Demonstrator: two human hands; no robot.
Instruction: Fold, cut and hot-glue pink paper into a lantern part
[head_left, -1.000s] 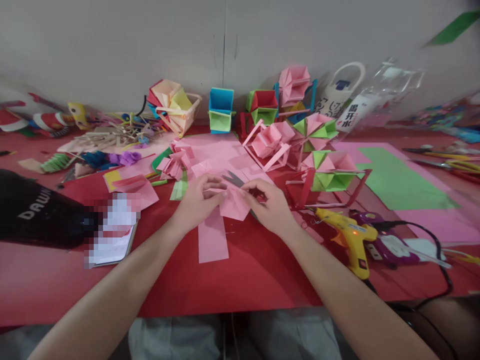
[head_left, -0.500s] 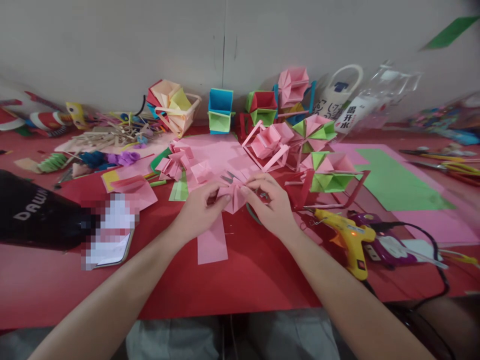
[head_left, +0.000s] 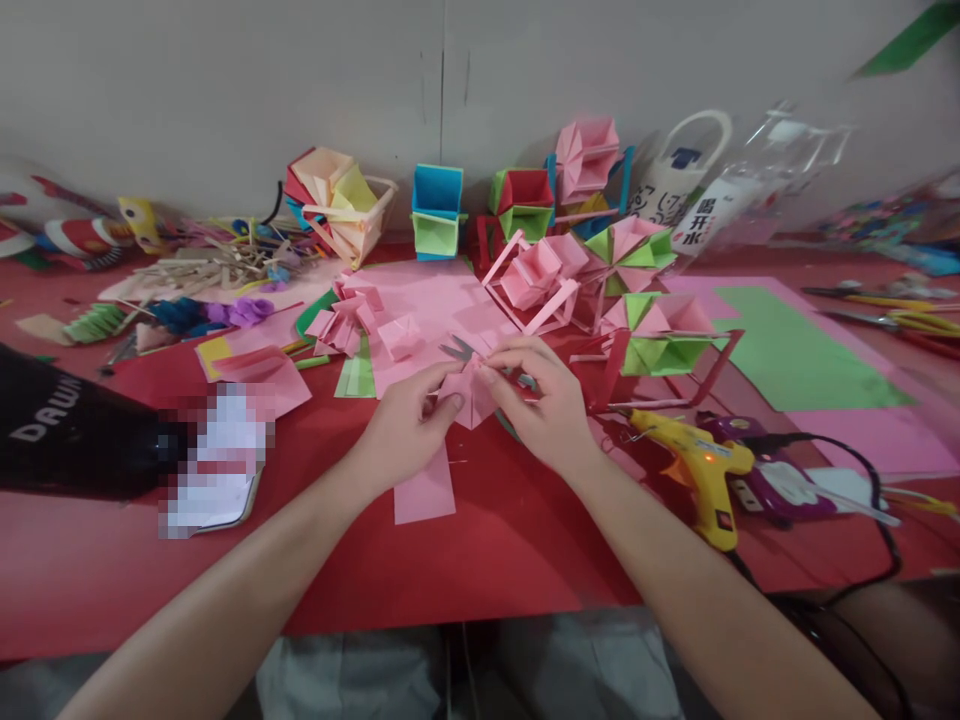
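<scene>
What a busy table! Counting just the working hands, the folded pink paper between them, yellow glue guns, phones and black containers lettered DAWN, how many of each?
Hands: 2 (left hand, right hand)
Folded pink paper held between them: 1
Yellow glue gun: 1
Phone: 1
Black container lettered DAWN: 1
Total: 6

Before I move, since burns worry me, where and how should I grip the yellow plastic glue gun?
Probably grip the yellow glue gun by its handle, from the near right: this points toward the near edge of the red table, the nozzle left and away. Its orange light glows, so it may be hot.
</scene>
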